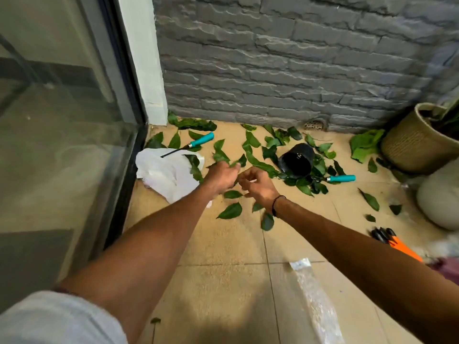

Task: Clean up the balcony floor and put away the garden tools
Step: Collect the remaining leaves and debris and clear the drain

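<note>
Green leaves (258, 163) lie scattered over the tan tiled floor (223, 244) along the grey brick wall. My left hand (221, 177) grips a few leaves above the floor, beside a crumpled white plastic bag (164, 171). My right hand (258, 186) hovers close to it with fingers curled; whether it holds a leaf is unclear. One teal-handled tool (198, 141) lies partly on the bag near the glass door. Another teal-handled tool (340, 178) lies among leaves beside a tipped black pot (296, 160).
A glass sliding door (62, 120) borders the left side. A woven planter (417, 142) and a pale rounded pot (439, 197) stand at the right. An orange-and-black tool (395, 243) and a clear plastic strip (315, 301) lie on the tiles nearer me.
</note>
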